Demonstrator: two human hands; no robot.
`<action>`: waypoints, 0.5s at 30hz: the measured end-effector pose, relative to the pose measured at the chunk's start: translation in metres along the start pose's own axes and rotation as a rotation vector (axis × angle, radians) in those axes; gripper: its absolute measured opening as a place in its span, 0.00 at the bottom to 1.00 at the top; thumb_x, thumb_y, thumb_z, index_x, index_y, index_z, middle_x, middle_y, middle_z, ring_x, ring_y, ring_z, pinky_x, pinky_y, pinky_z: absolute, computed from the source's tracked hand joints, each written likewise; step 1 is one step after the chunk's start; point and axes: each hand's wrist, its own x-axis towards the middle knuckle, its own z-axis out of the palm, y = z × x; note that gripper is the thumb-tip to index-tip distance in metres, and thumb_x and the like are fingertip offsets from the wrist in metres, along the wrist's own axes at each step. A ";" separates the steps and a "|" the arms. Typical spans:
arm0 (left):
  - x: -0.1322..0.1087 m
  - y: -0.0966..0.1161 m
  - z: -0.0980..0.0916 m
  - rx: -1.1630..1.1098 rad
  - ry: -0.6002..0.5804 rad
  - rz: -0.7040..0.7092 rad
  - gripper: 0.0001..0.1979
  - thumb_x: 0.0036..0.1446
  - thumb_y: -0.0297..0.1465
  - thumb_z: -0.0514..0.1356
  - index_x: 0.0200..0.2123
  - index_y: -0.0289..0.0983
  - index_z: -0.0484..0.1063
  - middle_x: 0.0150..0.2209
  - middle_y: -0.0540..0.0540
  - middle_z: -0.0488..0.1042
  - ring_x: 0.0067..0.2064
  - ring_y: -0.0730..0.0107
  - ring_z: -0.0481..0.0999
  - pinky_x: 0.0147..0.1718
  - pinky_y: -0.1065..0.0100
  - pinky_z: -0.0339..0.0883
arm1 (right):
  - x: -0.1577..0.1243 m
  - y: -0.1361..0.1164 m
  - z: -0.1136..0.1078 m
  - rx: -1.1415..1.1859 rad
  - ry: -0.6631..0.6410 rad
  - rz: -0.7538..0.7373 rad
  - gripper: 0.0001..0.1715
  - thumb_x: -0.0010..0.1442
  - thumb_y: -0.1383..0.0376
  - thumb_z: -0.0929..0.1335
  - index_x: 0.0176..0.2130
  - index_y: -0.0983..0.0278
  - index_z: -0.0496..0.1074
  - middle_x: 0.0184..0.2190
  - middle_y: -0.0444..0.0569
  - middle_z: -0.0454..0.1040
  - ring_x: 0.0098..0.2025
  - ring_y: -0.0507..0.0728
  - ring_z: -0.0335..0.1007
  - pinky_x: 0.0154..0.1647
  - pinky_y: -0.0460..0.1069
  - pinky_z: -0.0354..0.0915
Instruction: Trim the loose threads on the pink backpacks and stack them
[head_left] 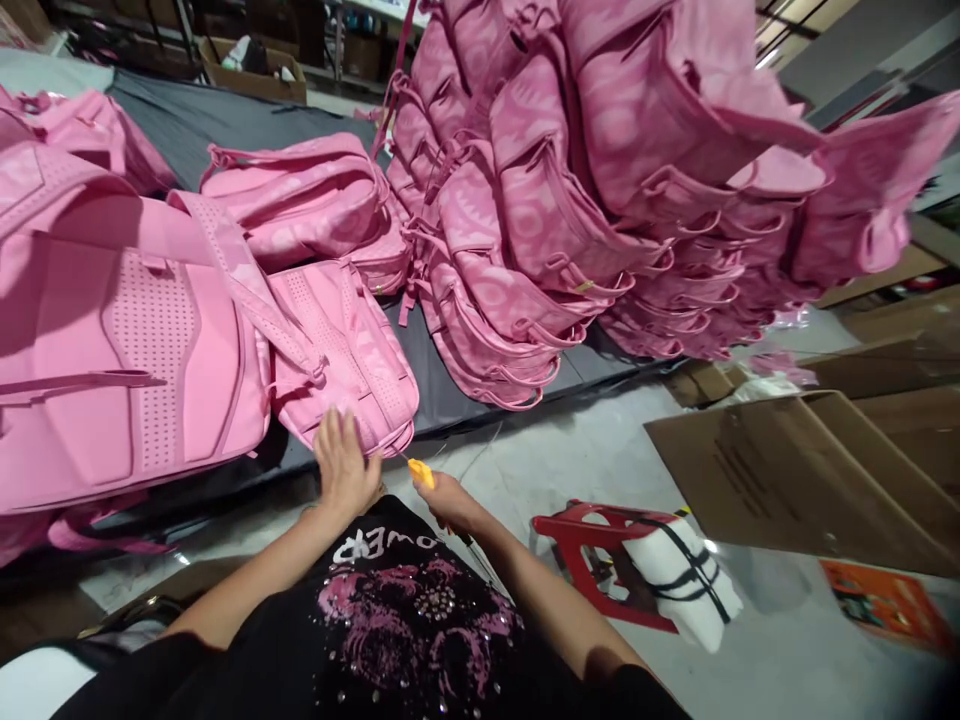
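A pink backpack (341, 335) lies on the dark-covered table with its dotted back panel and straps facing up. My left hand (345, 465) rests on its near end, fingers stretched out and fairly flat. In my right hand (454, 503) is a yellow-handled tool (421, 473) with a thin tip, gripped in closed fingers. That tip points at the backpack's near right corner, by the loop; whether it touches I cannot tell. What looks like a thin cord trails below my right hand.
A larger pink backpack (157, 340) lies on the left, and another pink bag (300, 195) behind. Tall stacks of pink backpacks (525, 190) fill the table's right side. On the floor at right are a red stool (577, 545) with a strapped white pad and cardboard boxes (787, 480).
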 end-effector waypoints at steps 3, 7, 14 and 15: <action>0.019 0.015 0.039 0.269 -0.181 0.264 0.35 0.56 0.25 0.59 0.67 0.36 0.57 0.71 0.31 0.47 0.72 0.41 0.42 0.66 0.42 0.43 | 0.005 0.008 -0.011 -0.030 -0.045 -0.027 0.16 0.66 0.58 0.62 0.42 0.66 0.73 0.20 0.42 0.68 0.20 0.50 0.65 0.26 0.44 0.58; 0.049 0.013 0.083 0.501 -0.300 0.212 0.40 0.53 0.18 0.58 0.69 0.40 0.53 0.71 0.30 0.47 0.71 0.40 0.47 0.64 0.43 0.48 | 0.016 0.024 -0.023 -0.104 -0.075 -0.074 0.17 0.65 0.58 0.62 0.43 0.65 0.75 0.24 0.45 0.74 0.21 0.51 0.68 0.27 0.44 0.59; 0.086 0.054 0.074 0.486 -0.306 -0.038 0.42 0.55 0.20 0.54 0.71 0.36 0.44 0.42 0.35 0.77 0.42 0.57 0.79 0.43 0.61 0.70 | 0.022 0.046 -0.043 -0.179 0.020 -0.195 0.18 0.66 0.57 0.60 0.44 0.62 0.74 0.39 0.53 0.80 0.39 0.59 0.77 0.31 0.46 0.58; 0.097 0.070 0.066 0.409 -0.257 -0.096 0.42 0.56 0.22 0.55 0.71 0.37 0.42 0.37 0.40 0.78 0.36 0.60 0.79 0.40 0.64 0.70 | 0.018 0.048 -0.048 -0.181 0.073 -0.220 0.17 0.66 0.57 0.60 0.45 0.62 0.74 0.40 0.52 0.80 0.41 0.60 0.77 0.32 0.46 0.58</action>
